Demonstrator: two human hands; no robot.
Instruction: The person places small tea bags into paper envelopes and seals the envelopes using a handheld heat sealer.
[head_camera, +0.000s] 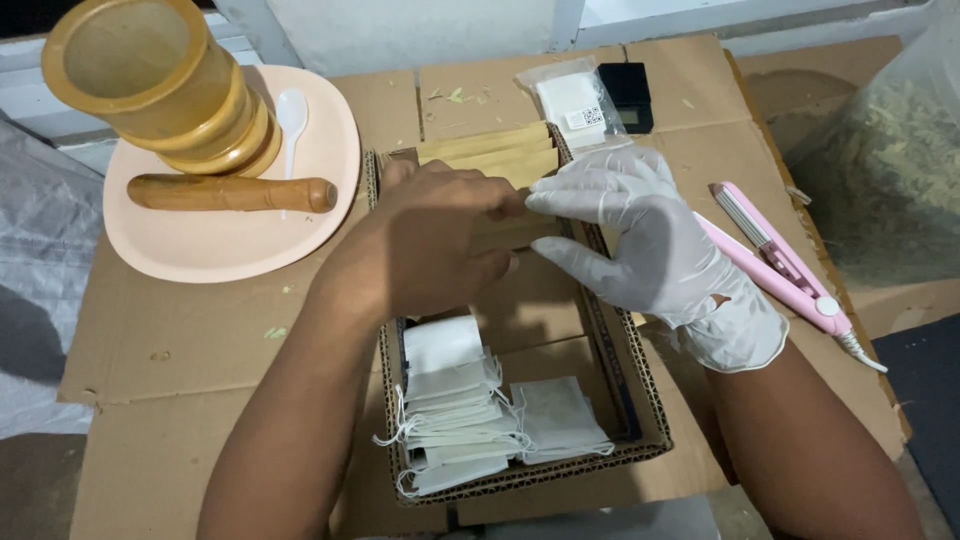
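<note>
A brown paper envelope (505, 232) was pinched between the bare left hand (425, 245) and gloved right hand (640, 235) above the cardboard box (640, 400); both grips clamped on it. Edges were best kept square.

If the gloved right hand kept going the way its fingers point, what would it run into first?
The right hand points left across the cardboard box. Its fingertips already meet the kraft envelope held with the bare left hand, so that hand would likely come next.

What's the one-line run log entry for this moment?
left hand: bare, on kraft pouches | right hand: gloved, on same pouches | box: pouches rear, tea bags front | sealer: right of box
</note>
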